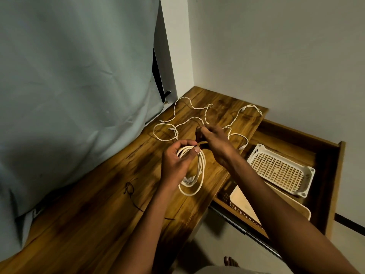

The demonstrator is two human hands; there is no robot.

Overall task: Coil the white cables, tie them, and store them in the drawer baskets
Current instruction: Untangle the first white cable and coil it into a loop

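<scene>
A wooden surface [83, 210] with a dark streaked grain runs from the lower left of the frame up to a corner at centre, where it meets a plain pale wall [276, 56]. A grey-green curtain [69, 76] hangs over the whole left side, its hem falling onto the surface's far edge. At the right, a drawer [333, 186] stands pulled out below the surface edge. Inside it lie two baskets: a white perforated basket [280, 171] toward the upper right and a cream basket [245, 204] below it, partly hidden by the right forearm. A thin dark tie [131, 194] lies loose on the wood in the lower centre-left.

At centre frame, the left hand [175, 163] has its fingers and thumb curled round the top of a coiled white cable [194, 171]. The coil hangs as an elongated loop, its long axis running from the left hand's grip down toward the bottom of the frame, the lower end just above or on the wood; I cannot tell which. The right hand [214, 143], just above and right of the left, pinches something small and dark at its fingertips beside the top of the coil; what it is I cannot make out.

Beyond the hands, toward the upper centre, loose white cables [195, 115] sprawl uncoiled across the surface in irregular loops, one end trailing off the edge near the drawer.
</scene>
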